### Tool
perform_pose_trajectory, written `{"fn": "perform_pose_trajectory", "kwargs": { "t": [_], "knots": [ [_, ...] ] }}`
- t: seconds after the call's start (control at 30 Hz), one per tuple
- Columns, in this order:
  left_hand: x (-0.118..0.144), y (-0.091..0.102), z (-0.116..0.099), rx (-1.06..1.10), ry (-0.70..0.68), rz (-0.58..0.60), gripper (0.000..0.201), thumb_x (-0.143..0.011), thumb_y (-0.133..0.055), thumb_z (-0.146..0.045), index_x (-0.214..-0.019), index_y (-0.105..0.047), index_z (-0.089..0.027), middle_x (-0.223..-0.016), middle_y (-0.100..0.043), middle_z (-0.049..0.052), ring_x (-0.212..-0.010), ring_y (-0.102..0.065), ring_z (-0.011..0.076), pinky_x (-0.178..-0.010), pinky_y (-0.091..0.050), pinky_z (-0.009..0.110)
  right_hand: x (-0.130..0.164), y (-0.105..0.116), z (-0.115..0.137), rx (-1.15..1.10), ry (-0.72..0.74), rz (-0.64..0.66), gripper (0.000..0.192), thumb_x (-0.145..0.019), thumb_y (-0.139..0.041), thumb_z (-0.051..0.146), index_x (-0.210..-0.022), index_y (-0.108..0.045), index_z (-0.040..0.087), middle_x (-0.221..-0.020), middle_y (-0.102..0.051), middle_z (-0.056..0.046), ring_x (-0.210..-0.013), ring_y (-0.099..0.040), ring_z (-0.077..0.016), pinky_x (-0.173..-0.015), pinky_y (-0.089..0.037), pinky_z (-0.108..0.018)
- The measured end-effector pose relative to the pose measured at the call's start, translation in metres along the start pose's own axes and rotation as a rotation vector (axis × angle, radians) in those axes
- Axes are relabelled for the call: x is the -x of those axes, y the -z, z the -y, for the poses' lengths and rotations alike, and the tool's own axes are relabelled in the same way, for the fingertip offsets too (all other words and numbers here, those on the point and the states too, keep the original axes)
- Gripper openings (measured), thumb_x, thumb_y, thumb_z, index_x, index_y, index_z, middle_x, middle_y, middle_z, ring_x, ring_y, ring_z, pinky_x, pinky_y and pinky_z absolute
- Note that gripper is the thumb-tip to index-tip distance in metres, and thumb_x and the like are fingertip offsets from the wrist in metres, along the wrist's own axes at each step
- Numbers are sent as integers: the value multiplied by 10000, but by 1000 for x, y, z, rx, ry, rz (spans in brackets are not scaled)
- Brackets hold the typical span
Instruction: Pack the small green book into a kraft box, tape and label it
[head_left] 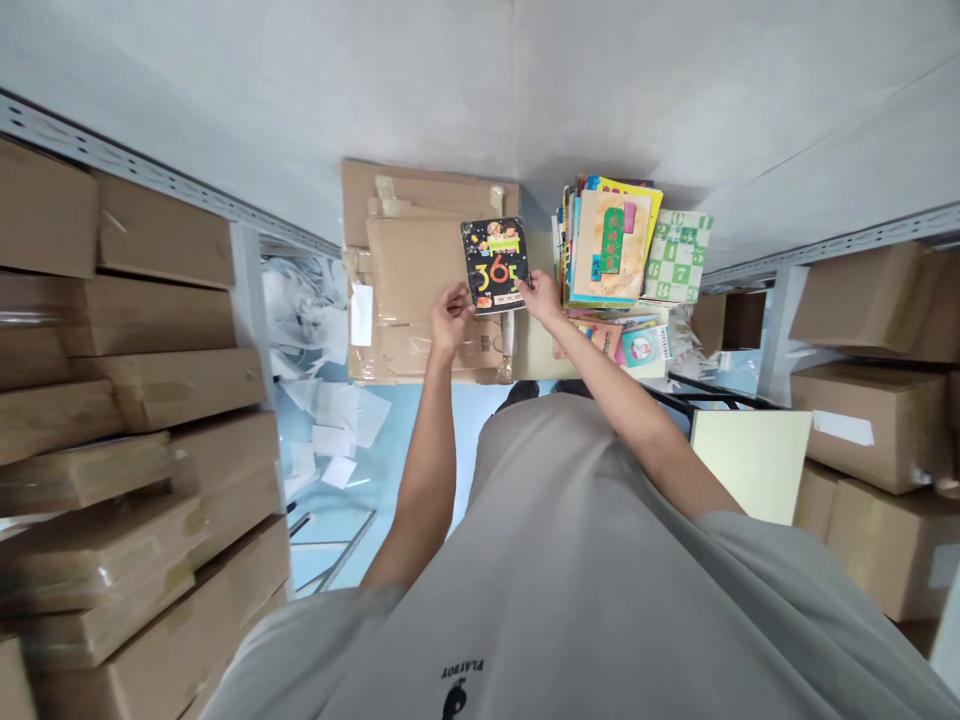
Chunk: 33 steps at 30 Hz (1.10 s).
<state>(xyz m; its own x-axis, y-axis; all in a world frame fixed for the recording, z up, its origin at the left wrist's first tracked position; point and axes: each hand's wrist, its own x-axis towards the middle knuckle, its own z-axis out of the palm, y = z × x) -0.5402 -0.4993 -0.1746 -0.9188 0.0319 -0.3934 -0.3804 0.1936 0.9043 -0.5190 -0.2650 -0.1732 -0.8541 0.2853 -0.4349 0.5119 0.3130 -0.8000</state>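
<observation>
Left hand (pixel 448 318) and right hand (pixel 538 292) both hold a black book (pixel 494 264), fingers pinching its lower corners, above flattened cardboard boxes (pixel 409 270)

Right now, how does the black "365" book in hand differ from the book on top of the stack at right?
The black book with orange "365" is held up by the left hand and right hand, over flattened brown cardboard. The tan-covered book with a green figure lies untouched on the colourful book stack. The black one looks smaller and darker. Both show illustrated covers.
</observation>
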Motion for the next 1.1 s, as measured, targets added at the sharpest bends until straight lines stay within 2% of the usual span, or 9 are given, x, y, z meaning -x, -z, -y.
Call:
{"fn": "perform_pose_trajectory", "kwargs": {
  "t": [0.13, 0.23, 0.4, 0.5, 0.63, 0.8, 0.93, 1.0, 1.1],
  "knots": [
    [-8, 0, -1, 18, 37, -19, 552, -753, -931, -156, -1298, -842, -146, -1347, -880, 180, -1245, -831, 298, -1240, -669, 513, 0, -6, 16, 118, -125, -72, 255, -1123, -761, 430, -1014, -585, 281, -1220, -859, -168, -1188, -809, -328, -1195, -637, -509],
    [-10, 1, -8, 24, 54, -24, 523, -740, -959, -173, -1250, -846, -138, -1304, -885, 183, -1305, -830, 330, -1275, -648, 562, 5, -7, 31, 105, -97, -77, 265, -1120, -788, 362, -990, -570, 285, -1211, -848, -163, -1193, -811, -335, -1200, -629, -497],
    [4, 7, -41, 136, 36, 20, 514, -844, -1024, -486, -1203, -833, -172, -1294, -900, 167, -1317, -850, 333, -1208, -698, 510, 37, 13, 50, -134, 112, -114, 441, -1077, -841, 632, -1015, -561, 297, -1123, -850, -104, -1115, -836, -317, -1137, -674, -492],
    [26, -5, -70, 173, -24, 176, 612, -923, -940, -733, -1179, -840, -185, -1191, -910, 129, -1156, -889, 310, -1027, -761, 451, 80, 46, 47, -329, 241, -144, 592, -1031, -774, 859, -1059, -578, 301, -1159, -859, -115, -1145, -853, -331, -1066, -713, -494],
    [64, -62, -103, 129, -69, 483, 649, -874, -975, -786, -1147, -861, -208, -1128, -910, 90, -1030, -892, 280, -921, -760, 407, 157, 113, 16, -463, 264, -283, 742, -915, -778, 1013, -1112, -632, 313, -1149, -870, -104, -1199, -852, -350, -1017, -743, -499],
    [125, -173, -109, 56, 26, 865, 677, -819, -1027, -758, -1161, -878, -194, -1064, -911, 101, -1037, -905, 335, -923, -765, 474, 269, 185, -53, -555, 86, -573, 782, -812, -898, 995, -1095, -663, 306, -1127, -902, -82, -1099, -891, -342, -988, -772, -532],
    [188, -249, -95, -12, 77, 1149, 645, -813, -1051, -705, -1165, -883, -192, -1071, -918, 94, -1111, -899, 348, -983, -758, 482, 354, 212, -104, -668, -46, -793, 859, -816, -934, 952, -1322, -738, 286, -1173, -918, -102, -1188, -891, -369, -1047, -773, -577],
    [222, -278, -87, -63, 83, 1275, 631, -807, -1061, -680, -1154, -884, -185, -1091, -923, 93, -1139, -893, 347, -1008, -751, 475, 388, 219, -125, -692, -52, -949, 874, -877, -879, 953, -1427, -760, 284, -1246, -917, -111, -1290, -869, -379, -1109, -758, -589],
    [273, -312, -76, -166, 106, 1384, 639, -835, -1036, -695, -1195, -877, -191, -1179, -927, 100, -1162, -892, 342, -989, -753, 456, 431, 224, -151, -638, -60, -1208, 768, -998, -751, 924, -1438, -830, 300, -1393, -895, -94, -1439, -812, -381, -1190, -729, -593]
  ]
}}
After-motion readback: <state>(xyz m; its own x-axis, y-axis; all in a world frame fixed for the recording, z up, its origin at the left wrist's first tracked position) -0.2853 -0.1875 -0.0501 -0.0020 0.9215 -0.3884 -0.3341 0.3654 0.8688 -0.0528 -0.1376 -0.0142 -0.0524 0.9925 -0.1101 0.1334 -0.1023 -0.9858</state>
